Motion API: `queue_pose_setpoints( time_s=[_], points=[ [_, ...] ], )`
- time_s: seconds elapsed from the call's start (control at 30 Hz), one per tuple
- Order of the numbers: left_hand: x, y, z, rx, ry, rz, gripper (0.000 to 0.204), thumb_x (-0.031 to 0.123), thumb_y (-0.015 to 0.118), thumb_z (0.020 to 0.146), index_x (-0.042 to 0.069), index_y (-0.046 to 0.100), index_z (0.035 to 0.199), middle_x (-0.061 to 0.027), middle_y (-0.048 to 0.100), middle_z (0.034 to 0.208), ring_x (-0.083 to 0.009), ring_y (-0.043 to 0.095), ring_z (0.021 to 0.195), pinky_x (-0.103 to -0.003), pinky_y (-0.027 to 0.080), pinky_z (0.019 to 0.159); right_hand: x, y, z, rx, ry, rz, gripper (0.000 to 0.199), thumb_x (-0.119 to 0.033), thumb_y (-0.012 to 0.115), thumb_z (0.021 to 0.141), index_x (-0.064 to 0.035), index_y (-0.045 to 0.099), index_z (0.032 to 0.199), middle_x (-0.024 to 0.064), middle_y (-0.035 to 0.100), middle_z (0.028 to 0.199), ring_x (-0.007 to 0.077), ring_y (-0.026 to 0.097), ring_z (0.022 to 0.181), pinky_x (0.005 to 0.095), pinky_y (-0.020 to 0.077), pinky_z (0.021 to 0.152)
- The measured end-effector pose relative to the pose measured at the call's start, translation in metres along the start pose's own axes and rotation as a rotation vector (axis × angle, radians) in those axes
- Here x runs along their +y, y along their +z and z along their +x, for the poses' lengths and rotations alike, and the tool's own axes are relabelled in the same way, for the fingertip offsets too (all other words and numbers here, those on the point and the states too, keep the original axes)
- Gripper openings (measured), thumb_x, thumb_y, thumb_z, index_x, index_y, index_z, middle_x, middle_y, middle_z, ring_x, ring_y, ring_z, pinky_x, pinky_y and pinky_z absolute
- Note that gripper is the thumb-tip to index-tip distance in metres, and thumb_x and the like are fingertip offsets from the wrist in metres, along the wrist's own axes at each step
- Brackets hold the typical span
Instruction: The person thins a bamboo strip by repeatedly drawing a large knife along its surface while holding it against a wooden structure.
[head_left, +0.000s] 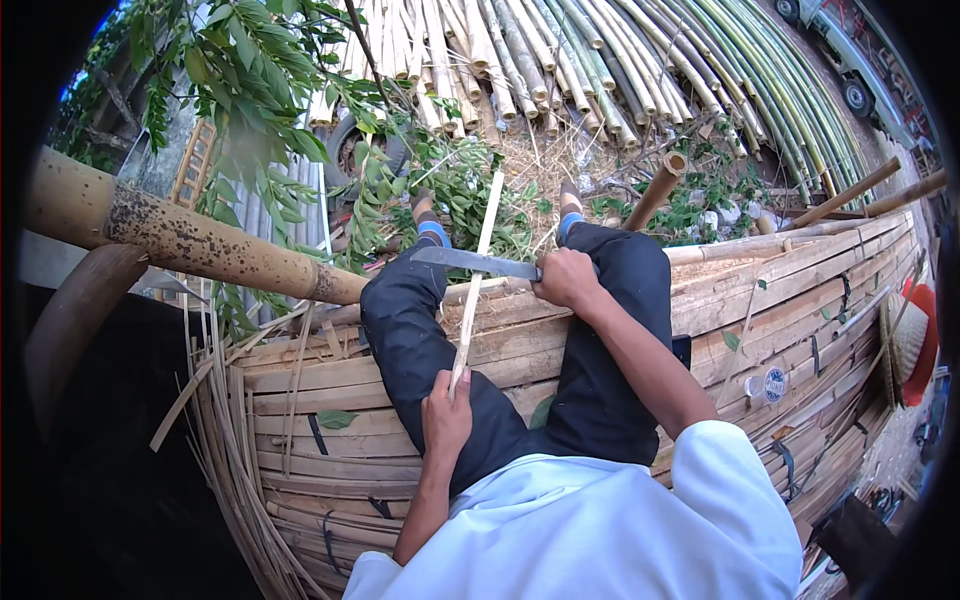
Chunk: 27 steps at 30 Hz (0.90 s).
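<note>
My left hand [446,412] is closed round the lower end of a pale bamboo strip [468,322], which points up and away between my knees. In my right hand [566,278] is the handle of a long knife [478,263]. Its grey blade reaches leftward and crosses the strip above its middle, seemingly touching it. The handle itself is mostly hidden by my fingers. Both hands are over my lap, where my legs in dark trousers are spread apart.
I sit on stacked bamboo slats [330,403]. A thick bamboo pole [210,245] crosses at left above thin loose strips [235,480]. Cut bamboo poles [560,60] lie ahead, beyond leafy branches [470,190] and a tyre [365,150]. A plastic cup [765,385] stands at right.
</note>
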<state>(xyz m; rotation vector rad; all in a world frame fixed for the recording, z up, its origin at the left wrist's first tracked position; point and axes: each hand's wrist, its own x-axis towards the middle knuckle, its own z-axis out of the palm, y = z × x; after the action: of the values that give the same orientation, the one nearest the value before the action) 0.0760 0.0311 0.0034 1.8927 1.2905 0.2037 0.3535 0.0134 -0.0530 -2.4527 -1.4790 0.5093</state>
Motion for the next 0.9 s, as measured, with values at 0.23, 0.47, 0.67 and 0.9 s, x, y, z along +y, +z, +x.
queue_pose_setpoints(
  time_s=[0.23,0.47,0.67,0.9],
  points=[
    [-0.006,-0.002,-0.005,-0.014,-0.037,-0.026,0.037,0.035,0.051,0.096,0.001,0.051,0.082,-0.0227,0.054,0.064,-0.045,0.056,0.066,-0.046,0.041,0.055,0.001,-0.005,0.013,-0.04,0.138,0.009,0.026,-0.025,0.062,0.069,-0.0008,0.069,0.076,0.0212,0.067,0.079,0.0362,0.067,0.075,0.044,0.0536,0.071],
    [-0.014,-0.014,-0.026,-0.045,-0.045,-0.015,0.039,0.036,0.052,0.096,0.0,0.05,0.082,-0.0229,0.054,0.064,-0.0452,0.055,0.065,-0.045,0.041,0.056,0.012,-0.018,0.021,0.014,0.323,0.173,0.03,-0.028,0.06,0.076,-0.0002,0.069,0.084,0.0243,0.067,0.083,0.0394,0.066,0.082,0.0458,0.0521,0.078],
    [-0.01,-0.013,-0.018,-0.05,-0.031,-0.022,0.039,0.036,0.052,0.096,0.0,0.048,0.08,-0.0225,0.051,0.062,-0.0456,0.052,0.063,-0.044,0.041,0.056,-0.001,-0.001,0.001,0.033,-0.152,0.089,0.022,-0.028,0.062,0.074,-0.0093,0.068,0.082,0.0173,0.065,0.07,0.036,0.065,0.07,0.0459,0.053,0.068],
    [-0.019,-0.017,-0.034,-0.097,-0.009,-0.078,0.039,0.034,0.054,0.095,0.0,0.048,0.079,-0.0201,0.049,0.059,-0.0377,0.047,0.054,-0.04,0.04,0.053,0.02,-0.015,0.026,0.075,0.373,0.293,0.033,-0.032,0.06,0.077,-0.0001,0.068,0.085,0.0234,0.067,0.082,0.0403,0.065,0.082,0.0473,0.0513,0.076]
  ],
)
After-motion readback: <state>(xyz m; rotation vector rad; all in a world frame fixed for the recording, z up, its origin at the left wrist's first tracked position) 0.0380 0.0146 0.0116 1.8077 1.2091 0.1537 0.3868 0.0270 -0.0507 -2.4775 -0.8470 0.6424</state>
